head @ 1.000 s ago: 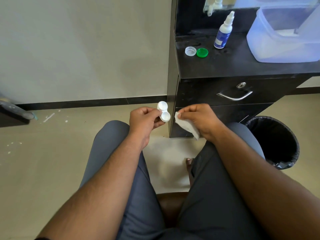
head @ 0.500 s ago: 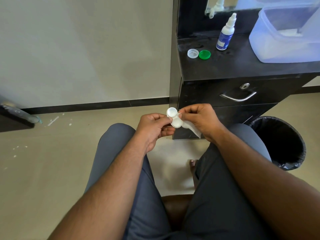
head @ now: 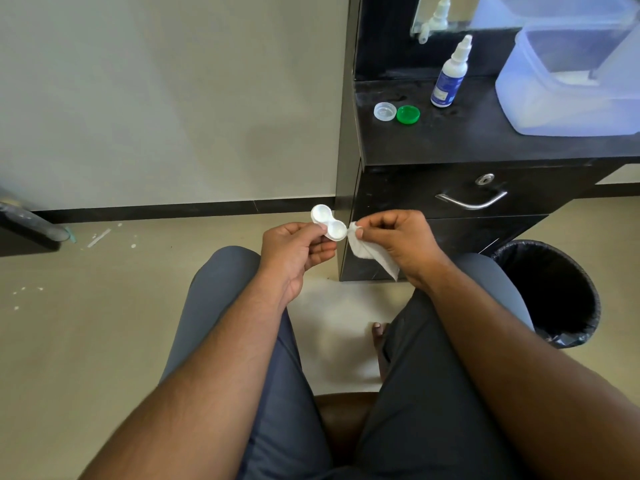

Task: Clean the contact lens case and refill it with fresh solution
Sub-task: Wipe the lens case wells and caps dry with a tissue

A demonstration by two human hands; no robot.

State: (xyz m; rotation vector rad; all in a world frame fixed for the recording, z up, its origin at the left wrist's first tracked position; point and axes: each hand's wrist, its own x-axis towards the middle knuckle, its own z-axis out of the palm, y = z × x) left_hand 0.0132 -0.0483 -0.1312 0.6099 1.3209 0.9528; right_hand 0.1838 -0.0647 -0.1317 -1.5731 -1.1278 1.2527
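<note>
Two open wells are shown on the white contact lens case (head: 328,223), which is pinched at its near edge by the thumb and fingers of the left hand (head: 294,252) and held in the air above the knees, in front of the dark cabinet (head: 450,147). Whether the wells are wet or dry cannot be made out. A folded white tissue (head: 372,253) is gripped between the curled fingers and thumb of the right hand (head: 398,242), its upper tip brought just beside the case's right well; contact cannot be confirmed. On the cabinet top a clear cap (head: 384,111) and a green cap (head: 408,114) are laid side by side, near an upright solution bottle (head: 448,77) whose label is too small to read. A translucent tub (head: 568,81) is cut off at the right edge. A black bin (head: 550,289) is partly hidden behind the right knee.
</note>
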